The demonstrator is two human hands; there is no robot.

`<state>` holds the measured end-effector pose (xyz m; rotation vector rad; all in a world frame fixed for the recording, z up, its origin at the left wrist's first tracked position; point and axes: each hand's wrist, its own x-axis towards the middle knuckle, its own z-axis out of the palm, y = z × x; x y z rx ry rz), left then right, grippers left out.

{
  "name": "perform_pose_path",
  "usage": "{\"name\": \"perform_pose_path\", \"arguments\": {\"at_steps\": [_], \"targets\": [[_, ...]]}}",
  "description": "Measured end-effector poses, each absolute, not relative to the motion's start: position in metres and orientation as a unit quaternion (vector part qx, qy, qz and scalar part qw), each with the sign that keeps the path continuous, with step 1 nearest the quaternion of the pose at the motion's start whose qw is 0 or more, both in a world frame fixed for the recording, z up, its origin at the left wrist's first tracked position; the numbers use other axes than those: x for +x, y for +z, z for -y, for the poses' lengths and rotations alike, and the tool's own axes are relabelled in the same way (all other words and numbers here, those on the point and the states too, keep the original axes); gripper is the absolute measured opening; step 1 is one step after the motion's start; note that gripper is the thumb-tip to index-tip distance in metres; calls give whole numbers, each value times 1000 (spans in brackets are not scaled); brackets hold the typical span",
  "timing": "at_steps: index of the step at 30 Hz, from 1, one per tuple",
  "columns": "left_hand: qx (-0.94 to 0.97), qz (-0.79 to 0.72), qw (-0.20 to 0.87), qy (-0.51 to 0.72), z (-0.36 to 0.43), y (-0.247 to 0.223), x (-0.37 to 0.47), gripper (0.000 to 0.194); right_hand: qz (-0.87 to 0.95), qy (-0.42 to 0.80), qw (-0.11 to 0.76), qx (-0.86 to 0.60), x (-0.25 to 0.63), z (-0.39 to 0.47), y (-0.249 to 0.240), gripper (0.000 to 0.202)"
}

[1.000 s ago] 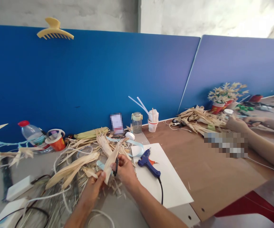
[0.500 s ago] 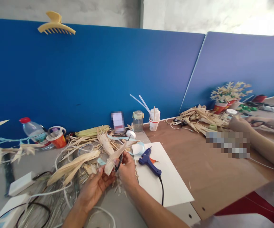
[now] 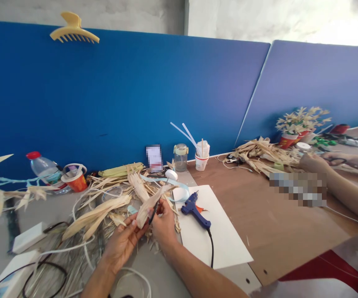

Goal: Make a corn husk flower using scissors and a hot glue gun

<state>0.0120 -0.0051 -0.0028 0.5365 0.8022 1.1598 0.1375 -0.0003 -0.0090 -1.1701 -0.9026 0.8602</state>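
Observation:
My left hand (image 3: 123,244) pinches the lower end of a pale, dry corn husk piece (image 3: 149,205) over the near part of the table. Closed around dark-handled scissors (image 3: 154,212), my right hand (image 3: 164,225) is at the husk's right edge; the blades are partly hidden by the husk. Behind and left of my hands lies a heap of dry husks (image 3: 96,214). A blue glue gun (image 3: 195,211) rests on a white sheet (image 3: 225,236) to the right of my right hand.
Behind the husks stand a phone (image 3: 154,158), a lidded jar (image 3: 180,159) and a cup with sticks (image 3: 201,162). White power strips (image 3: 30,238) and cables lie at left. At right, a person's hands (image 3: 315,164) hold scissors near more husks and cups of husk flowers (image 3: 290,128).
The husk and the scissors in my hands have tilted slightly, and my left hand's fingers have drawn closer together around the husk. The camera view has shifted a little.

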Motion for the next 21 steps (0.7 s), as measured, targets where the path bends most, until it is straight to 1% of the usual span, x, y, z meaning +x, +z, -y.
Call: {"name": "perform_pose_path", "arguments": {"at_steps": [5, 7, 9, 11, 14, 17, 21], "targets": [[277, -383, 718, 510, 7, -2, 15, 26, 391, 382, 664, -510, 144, -4, -6, 20], [308, -400, 691, 517, 6, -2, 12, 29, 387, 383, 668, -507, 152, -10, -5, 20], [334, -425, 632, 555, 2, 0, 3, 30, 385, 375, 669, -514, 162, -16, -5, 23], [332, -429, 558, 628, -3, 2, -9, 29, 394, 354, 664, -527, 172, -21, -6, 25], [299, -416, 502, 697, -10, 6, -27, 21, 414, 316, 656, -546, 179, -24, -7, 26], [283, -419, 482, 715, -12, 9, -33, 15, 418, 305, 649, -558, 179, -23, -7, 28], [290, -434, 494, 695, -10, 10, -25, 16, 413, 338, 620, -576, 176, -21, -4, 30]]}}
